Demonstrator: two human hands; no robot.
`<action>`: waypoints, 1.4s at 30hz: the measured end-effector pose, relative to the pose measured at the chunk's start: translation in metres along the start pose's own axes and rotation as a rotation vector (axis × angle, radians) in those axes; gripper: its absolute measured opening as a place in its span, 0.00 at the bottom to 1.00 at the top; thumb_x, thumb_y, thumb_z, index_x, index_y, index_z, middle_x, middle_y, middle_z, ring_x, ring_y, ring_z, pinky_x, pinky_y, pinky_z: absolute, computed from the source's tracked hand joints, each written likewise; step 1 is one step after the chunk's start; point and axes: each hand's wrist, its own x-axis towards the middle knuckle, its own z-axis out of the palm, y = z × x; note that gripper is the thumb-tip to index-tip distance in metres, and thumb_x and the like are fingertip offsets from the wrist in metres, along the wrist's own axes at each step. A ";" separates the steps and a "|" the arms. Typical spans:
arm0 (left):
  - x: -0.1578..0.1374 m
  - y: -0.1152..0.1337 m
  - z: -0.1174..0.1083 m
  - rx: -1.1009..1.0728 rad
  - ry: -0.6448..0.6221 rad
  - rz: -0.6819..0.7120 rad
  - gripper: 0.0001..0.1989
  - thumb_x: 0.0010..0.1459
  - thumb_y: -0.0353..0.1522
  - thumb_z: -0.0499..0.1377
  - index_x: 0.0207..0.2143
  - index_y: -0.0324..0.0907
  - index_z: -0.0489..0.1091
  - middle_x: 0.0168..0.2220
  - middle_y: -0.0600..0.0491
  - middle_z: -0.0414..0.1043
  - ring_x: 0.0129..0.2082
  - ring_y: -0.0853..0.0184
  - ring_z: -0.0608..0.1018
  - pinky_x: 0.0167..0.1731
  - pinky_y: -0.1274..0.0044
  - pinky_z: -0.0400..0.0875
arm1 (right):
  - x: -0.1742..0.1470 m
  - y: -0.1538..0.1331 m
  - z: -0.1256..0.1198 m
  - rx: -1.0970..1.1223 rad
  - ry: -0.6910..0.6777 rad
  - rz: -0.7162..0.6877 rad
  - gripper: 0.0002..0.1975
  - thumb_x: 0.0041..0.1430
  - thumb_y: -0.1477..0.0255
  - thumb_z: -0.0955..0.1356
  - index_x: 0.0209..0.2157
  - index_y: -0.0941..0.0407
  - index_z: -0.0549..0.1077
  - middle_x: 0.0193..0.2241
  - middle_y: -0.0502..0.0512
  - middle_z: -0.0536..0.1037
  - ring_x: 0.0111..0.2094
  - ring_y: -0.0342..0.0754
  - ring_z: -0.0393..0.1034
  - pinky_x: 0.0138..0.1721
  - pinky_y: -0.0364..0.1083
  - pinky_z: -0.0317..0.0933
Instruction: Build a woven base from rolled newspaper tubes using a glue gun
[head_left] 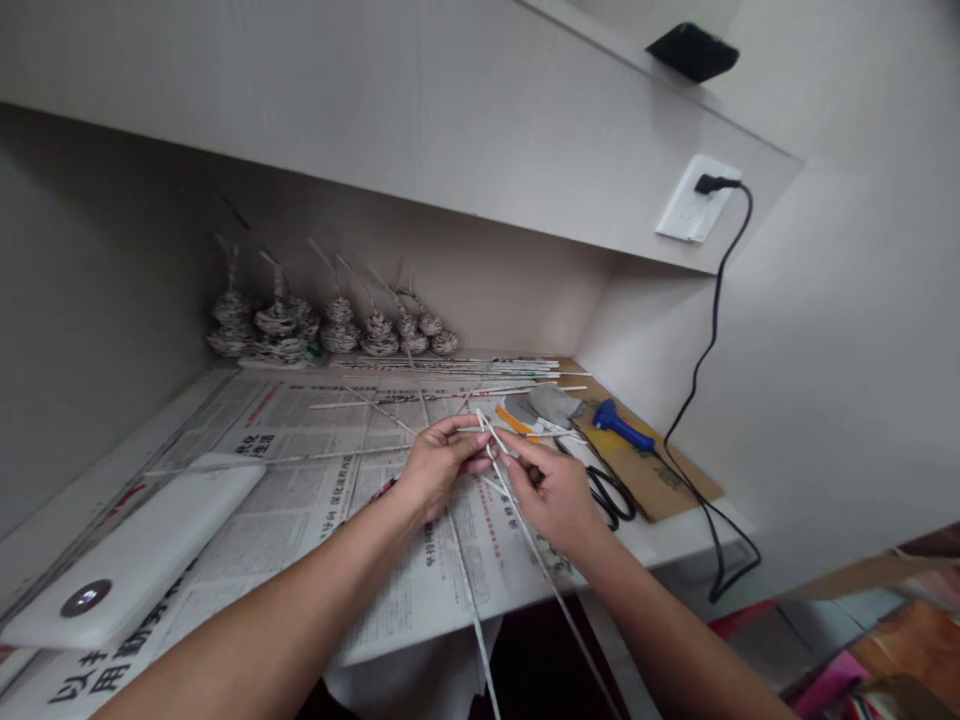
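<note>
My left hand (439, 465) pinches a crossing of thin white rolled-paper strips above the table. My right hand (553, 492) grips a paper strip (540, 560) beside it, fingertips close to those of my left hand. From this crossing, strips spread out to several sides. One long strip (466, 575) runs down past the table's front edge, and another (322, 456) stretches left over the newspaper. The exact weave between my fingers is partly hidden. Black-handled scissors (611, 498) lie just right of my right hand, their blades mostly covered.
Newspaper (300, 530) covers the table. Loose paper strips (450, 370) lie at the back, before several woven gourd shapes (341, 325). A blue glue gun (622, 427) rests on cardboard (660, 480); its black cord (701, 350) hangs at right. A white device (142, 550) lies left.
</note>
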 end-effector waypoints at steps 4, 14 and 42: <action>0.000 -0.001 0.000 0.002 0.003 -0.001 0.16 0.44 0.24 0.68 0.38 0.36 0.72 0.29 0.49 0.77 0.25 0.70 0.78 0.25 0.81 0.75 | 0.000 0.000 0.001 0.010 -0.021 0.009 0.20 0.61 0.69 0.62 0.55 0.51 0.69 0.35 0.54 0.80 0.29 0.45 0.71 0.30 0.42 0.64; 0.000 -0.001 0.000 0.010 0.004 0.008 0.15 0.44 0.24 0.67 0.37 0.37 0.73 0.29 0.50 0.77 0.25 0.70 0.78 0.25 0.82 0.76 | 0.001 -0.004 0.001 0.002 -0.068 0.021 0.22 0.60 0.70 0.62 0.57 0.51 0.67 0.34 0.54 0.80 0.26 0.44 0.69 0.26 0.41 0.62; 0.001 -0.002 -0.001 -0.002 -0.029 -0.012 0.13 0.47 0.23 0.64 0.38 0.36 0.73 0.29 0.51 0.77 0.26 0.70 0.79 0.28 0.79 0.77 | 0.002 -0.009 0.001 -0.057 -0.111 0.033 0.25 0.58 0.74 0.62 0.58 0.50 0.64 0.33 0.53 0.78 0.22 0.41 0.63 0.25 0.40 0.56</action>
